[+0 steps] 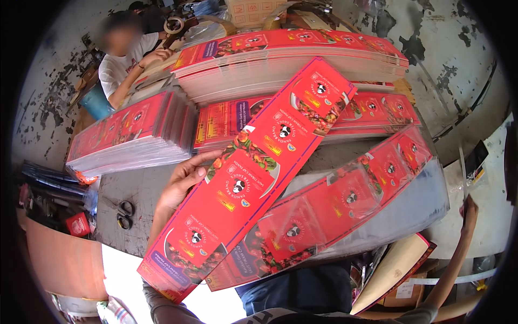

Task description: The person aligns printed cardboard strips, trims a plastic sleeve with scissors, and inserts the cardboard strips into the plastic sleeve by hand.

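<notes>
My left hand (186, 181) holds a long red printed sheet (243, 186) by its left edge, thumb on top and fingers under it. The sheet lies diagonally across the middle of the view. Below and right of it, another red sheet (350, 197) under clear plastic lies on a pile of clear plastic sleeves (415, 197). My right hand (470, 213) is far out at the right edge, away from the sheets, beside a pale surface; its fingers are too small to make out.
Tall stacks of red sheets (291, 59) stand at the back, and a plastic-wrapped stack (118, 132) at the left. Black scissors (125, 214) lie on the grey table (110, 189). A person (121, 59) sits at the back left, near a tape roll (174, 25).
</notes>
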Demonstrator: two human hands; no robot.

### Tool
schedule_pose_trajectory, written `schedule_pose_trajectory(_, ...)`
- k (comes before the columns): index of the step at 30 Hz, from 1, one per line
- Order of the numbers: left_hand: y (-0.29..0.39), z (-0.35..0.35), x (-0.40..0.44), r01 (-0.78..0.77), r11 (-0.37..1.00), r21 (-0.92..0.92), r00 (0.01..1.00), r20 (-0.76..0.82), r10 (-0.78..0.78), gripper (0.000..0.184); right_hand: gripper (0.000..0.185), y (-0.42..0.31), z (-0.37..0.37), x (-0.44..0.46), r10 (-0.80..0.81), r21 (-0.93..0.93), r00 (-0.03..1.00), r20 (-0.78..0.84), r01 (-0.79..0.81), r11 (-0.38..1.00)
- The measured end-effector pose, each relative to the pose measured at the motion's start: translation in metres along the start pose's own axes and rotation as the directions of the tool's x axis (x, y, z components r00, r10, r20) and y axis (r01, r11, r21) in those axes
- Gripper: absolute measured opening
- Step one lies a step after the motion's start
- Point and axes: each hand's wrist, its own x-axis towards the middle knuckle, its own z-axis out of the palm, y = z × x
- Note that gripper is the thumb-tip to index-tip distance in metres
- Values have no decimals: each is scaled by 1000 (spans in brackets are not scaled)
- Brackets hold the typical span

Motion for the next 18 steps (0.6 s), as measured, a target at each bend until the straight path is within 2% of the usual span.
schedule_pose_trajectory(2,5,8,-1,-25,999,-48,1000,16,26,49,32,-23,29,42,-76,70,988,134,67,995)
schedule_pose_trajectory(4,5,5,0,-13,999,-44,999,36,15,49,28,-74,69,58,-35,55,969,246,22,998)
schedule_pose_trajectory(7,3,5,0,-19,999,-47,998,53,22,51,24,-98,124,96,0,161,962,271,-46,986)
schedule_pose_trajectory(9,3,5,2,-42,998,-51,998,42,44,52,22,-104,153,117,-23,194,898,440,-70,978)
schedule_pose_trajectory(11,4,5,1,0,994,-112,996,85,10,54,22,-118,178,109,-55,170,892,448,-24,985)
schedule_pose_trajectory(14,1,0,2,4,996,-95,995,104,6,55,25,-128,203,101,-133,150,885,447,73,986)
schedule_pose_trajectory(16,2,0,4,1,995,-104,994,106,10,58,28,-123,210,110,-212,-137,812,544,334,932)
schedule_pose_trajectory(17,1,-1,4,17,992,-123,993,117,-3,59,31,-106,215,122,-545,-233,700,461,688,687)
schedule_pose_trajectory(18,0,-1,6,34,989,-142,991,131,-16,60,31,-101,217,125,-543,-233,704,458,685,691)
